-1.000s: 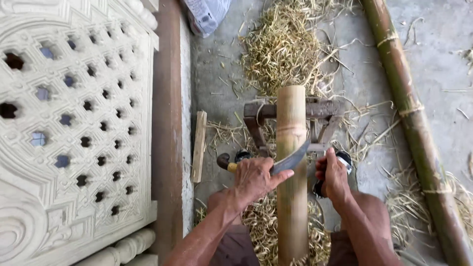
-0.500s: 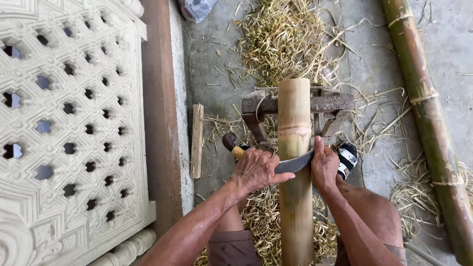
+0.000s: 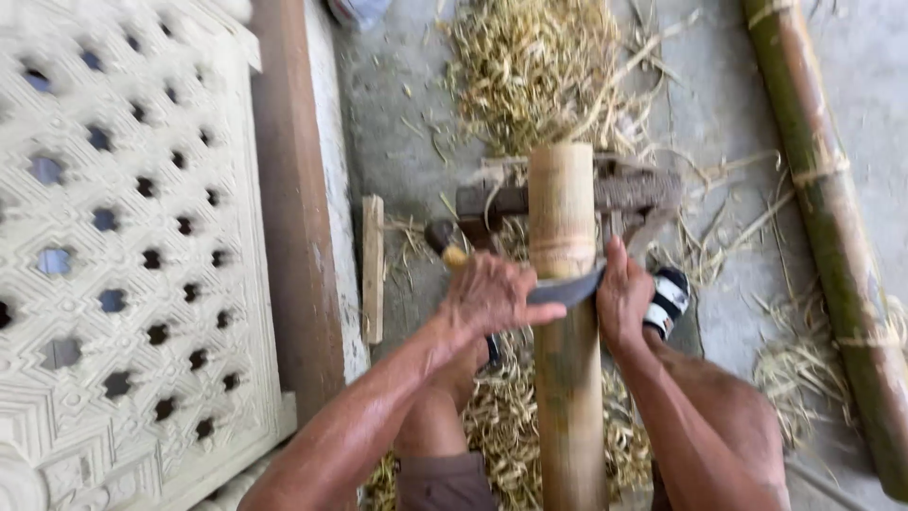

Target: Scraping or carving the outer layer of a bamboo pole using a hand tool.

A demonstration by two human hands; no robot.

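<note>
A thick bamboo pole runs away from me between my knees, its far end resting on a low wooden stand. A curved metal blade lies across the pole. My left hand is shut on the blade's yellowish wooden handle. At the other end of the blade, my right hand is shut on it, pressing against the pole's right side. The pole is pale and scraped beyond the blade, greener nearer me.
Bamboo shavings are heaped beyond the stand and under my legs. A long green bamboo pole lies on the concrete at right. A carved white lattice panel and brown wooden beam stand at left. My sandalled foot sits beside the pole.
Both hands and the blade have slid a little nearer to me along the pole. The view has shifted, so the pole and stand sit lower in the picture.
</note>
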